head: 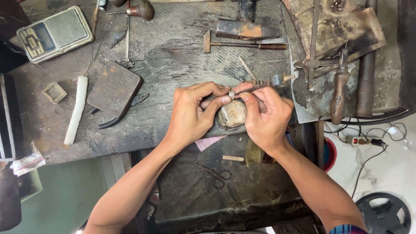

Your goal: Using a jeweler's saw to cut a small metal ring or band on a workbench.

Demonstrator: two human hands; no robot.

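Note:
My left hand [193, 112] pinches a small metal ring [231, 94] between thumb and forefinger, held against a worn wooden bench peg [232, 115] at the front edge of the dark workbench [173, 52]. My right hand [264, 115] grips a slim metal hand tool [271, 82] whose tip rests on the ring. Both hands meet over the peg, fingertips touching.
A small digital scale [54, 34] sits at back left. Pliers [119, 115], a flat dark metal block [113, 88] and a white stick [77, 109] lie left. A hammer [242, 43], a wooden-handled tool [339, 93] and a metal sheet [312, 99] lie right. Scissors [215, 174] rest on the lower tray.

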